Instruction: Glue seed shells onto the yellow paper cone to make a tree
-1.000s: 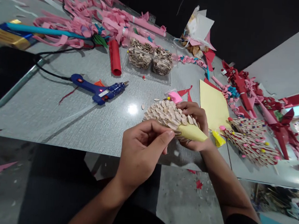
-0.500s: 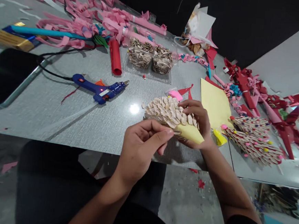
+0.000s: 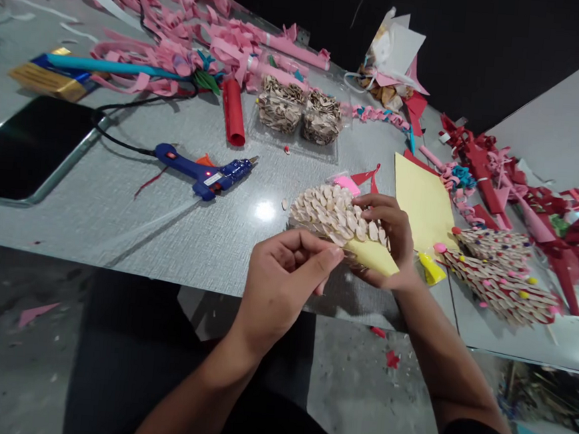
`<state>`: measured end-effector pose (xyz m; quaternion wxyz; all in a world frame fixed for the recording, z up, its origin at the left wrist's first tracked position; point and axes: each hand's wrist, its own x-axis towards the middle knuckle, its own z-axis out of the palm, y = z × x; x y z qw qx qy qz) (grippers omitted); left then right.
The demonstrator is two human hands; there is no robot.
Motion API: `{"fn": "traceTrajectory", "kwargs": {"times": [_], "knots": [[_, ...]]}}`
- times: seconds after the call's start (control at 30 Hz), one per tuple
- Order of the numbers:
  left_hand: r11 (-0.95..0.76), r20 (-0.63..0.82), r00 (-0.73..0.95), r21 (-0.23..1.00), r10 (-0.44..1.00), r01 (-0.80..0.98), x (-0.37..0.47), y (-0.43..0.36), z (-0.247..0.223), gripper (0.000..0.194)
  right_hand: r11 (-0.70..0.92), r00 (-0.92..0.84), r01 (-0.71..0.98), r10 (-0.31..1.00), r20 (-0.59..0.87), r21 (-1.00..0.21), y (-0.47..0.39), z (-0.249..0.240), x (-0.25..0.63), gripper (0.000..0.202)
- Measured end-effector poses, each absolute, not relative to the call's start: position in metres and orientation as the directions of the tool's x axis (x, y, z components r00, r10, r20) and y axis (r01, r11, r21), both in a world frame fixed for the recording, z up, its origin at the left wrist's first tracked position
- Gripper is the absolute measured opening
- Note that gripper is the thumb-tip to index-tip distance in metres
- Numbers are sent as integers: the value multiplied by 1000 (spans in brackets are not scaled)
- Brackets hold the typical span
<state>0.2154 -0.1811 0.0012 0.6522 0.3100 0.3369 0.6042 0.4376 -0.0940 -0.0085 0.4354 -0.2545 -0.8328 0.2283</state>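
Observation:
My right hand (image 3: 393, 235) holds a yellow paper cone (image 3: 374, 256) covered with overlapping rows of pale, flat, seed-like shells (image 3: 327, 210). Its fingers curl over the top and far side, and a bare yellow strip faces me. Thumb and forefinger of my left hand (image 3: 289, 277) are pinched together at the cone's near lower edge; whatever lies between them is too small to make out. A loose shell (image 3: 285, 204) lies on the table left of the cone. Behind the cone rests a bright pink piece (image 3: 347, 184).
A blue glue gun (image 3: 205, 170) with its cord lies left, beside a phone (image 3: 34, 147). Clear tubs of shells (image 3: 281, 106) stand behind. To the right are yellow paper (image 3: 424, 201) and finished shell-covered cones (image 3: 502, 280). Pink paper scraps (image 3: 176, 54) crowd the back.
The view has shifted slightly, so everything on the table appears a little further right. Both hands keep nearly the same hold at the cone.

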Motion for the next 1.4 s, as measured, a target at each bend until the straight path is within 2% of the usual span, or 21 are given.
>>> {"fn": "traceTrajectory", "kwargs": {"times": [0.23, 0.4, 0.5, 0.6, 0.67, 0.7, 0.73, 0.8, 0.83, 0.9, 0.93, 1.0, 1.1, 1.17, 1.23, 1.33, 1.4], "knots": [[75, -62, 43, 800, 997, -595, 217, -181, -1, 18, 778, -486, 211, 608, 627, -592, -94, -8, 436, 77], [98, -87, 47, 815, 995, -571, 219, -179, -1, 32, 772, -485, 225, 618, 619, -594, -93, -7, 439, 73], [120, -101, 65, 845, 993, -521, 209, -196, 7, 34, 779, -488, 201, 605, 629, -594, -93, -4, 440, 77], [54, -43, 41, 939, 998, -340, 178, -225, 18, 29, 733, -468, 187, 652, 597, -654, -95, 0, 443, 77], [-116, 112, -49, 990, 993, -82, 143, -235, 23, 21, 658, -470, 171, 709, 526, -733, -94, 1, 448, 79], [-211, 219, -92, 974, 971, 88, 123, -234, 25, 19, 625, -481, 144, 721, 498, -767, -94, 1, 450, 80], [-289, 330, -117, 918, 937, 273, 102, -226, 26, 17, 601, -494, 113, 724, 480, -791, -93, 1, 453, 82], [-345, 462, -44, 720, 886, 602, 59, -194, 26, 18, 554, -532, 74, 725, 437, -829, -90, -2, 457, 81], [-359, 476, 50, 585, 878, 728, 40, -172, 24, 24, 526, -545, 64, 730, 411, -848, -88, -3, 459, 80], [-360, 331, 251, 327, 910, 874, 11, -121, 19, 48, 468, -556, 59, 749, 360, -882, -85, -6, 461, 77], [-410, 252, 352, 234, 901, 882, 1, -96, 15, 57, 452, -558, 49, 752, 350, -891, -84, -7, 461, 77], [-500, 106, 488, 170, 866, 849, -9, -54, 8, 60, 433, -553, 31, 758, 345, -901, -81, -9, 461, 76], [-579, 64, 589, 290, 806, 762, -9, -13, 2, 33, 429, -543, 53, 770, 335, -902, -76, -11, 461, 84], [-609, 123, 620, 408, 775, 680, -5, 1, 4, 18, 432, -545, 76, 773, 325, -899, -74, -12, 462, 85], [-654, 205, 647, 468, 734, 594, 6, 9, 10, 24, 427, -559, 98, 771, 306, -899, -71, -12, 464, 85], [-751, 399, 651, 486, 646, 448, 37, 9, 24, 35, 423, -570, 90, 764, 301, -902, -68, -13, 467, 85], [-802, 536, 616, 514, 577, 304, 62, 3, 30, 32, 412, -570, 78, 766, 298, -908, -67, -14, 468, 85]]}}
